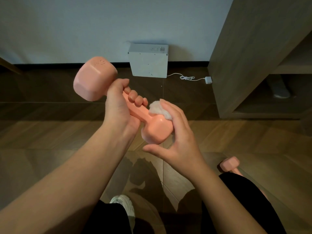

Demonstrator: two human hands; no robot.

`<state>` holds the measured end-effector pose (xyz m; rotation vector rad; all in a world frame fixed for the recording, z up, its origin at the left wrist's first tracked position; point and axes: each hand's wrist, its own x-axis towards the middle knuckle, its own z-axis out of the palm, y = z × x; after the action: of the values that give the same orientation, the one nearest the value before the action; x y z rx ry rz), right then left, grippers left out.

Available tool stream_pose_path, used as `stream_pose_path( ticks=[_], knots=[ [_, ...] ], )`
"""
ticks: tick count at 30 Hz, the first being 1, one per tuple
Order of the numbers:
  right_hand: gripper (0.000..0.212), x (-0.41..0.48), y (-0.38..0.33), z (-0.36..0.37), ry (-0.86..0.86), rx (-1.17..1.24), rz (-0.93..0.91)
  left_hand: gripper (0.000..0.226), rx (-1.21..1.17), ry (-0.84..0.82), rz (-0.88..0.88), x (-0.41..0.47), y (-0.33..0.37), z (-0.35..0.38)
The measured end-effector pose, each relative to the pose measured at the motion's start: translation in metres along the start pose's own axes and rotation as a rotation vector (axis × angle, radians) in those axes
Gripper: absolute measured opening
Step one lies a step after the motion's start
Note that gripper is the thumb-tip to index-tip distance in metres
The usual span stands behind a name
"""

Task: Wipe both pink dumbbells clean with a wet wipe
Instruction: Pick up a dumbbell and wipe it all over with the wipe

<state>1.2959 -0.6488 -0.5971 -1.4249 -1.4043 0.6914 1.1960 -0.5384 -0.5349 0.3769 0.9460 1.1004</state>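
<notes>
Two hands share one pink dumbbell [141, 113] in mid-air above the floor [50, 132]. The left hand [118, 105] has its grip clenched round the handle, fingers [135, 97] curled over the top of the bar and the thumb pointing up toward the far head. The dumbbell is tilted, with its far head raised up and to the left and its near head lower, toward the person. The right hand [179, 137] grasps a bunched white wet wipe [157, 108], its curved fingers holding the wad against the upper side of the near head where the head meets the handle. The right thumb sticks out to the left just below that head, and whether it touches it cannot be told.

A second pink dumbbell [230, 164] lies on the floor to the right, near the person's right forearm and partly hidden behind a leg in black clothing [244, 200]. A white shoe [124, 205] shows low in the middle of the view. Farther off, a white box [148, 63] stands against the wall [84, 22], with a white cable [185, 77] running along the floor to a small white plug [208, 80]. A wooden cabinet [244, 56] stands to the right, and a grey object [280, 90], too dim to identify, sits in its lower opening.
</notes>
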Motion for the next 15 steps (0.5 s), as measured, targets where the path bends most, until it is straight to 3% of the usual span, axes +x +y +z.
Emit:
stream_pose_path(
  ticks=[4,11,15],
  knots=[
    [0.086,0.001,-0.001,-0.006,0.066,0.078,0.065,0.033,0.014,-0.108,-0.03,-0.001,-0.002,0.0],
    [0.06,-0.004,-0.006,-0.014,-0.02,0.643,0.164,0.033,0.032,-0.473,0.013,-0.01,0.006,0.013],
    [0.06,-0.009,-0.006,-0.012,0.007,0.566,0.171,0.048,0.125,-0.44,0.046,-0.015,0.007,0.016]
  ],
)
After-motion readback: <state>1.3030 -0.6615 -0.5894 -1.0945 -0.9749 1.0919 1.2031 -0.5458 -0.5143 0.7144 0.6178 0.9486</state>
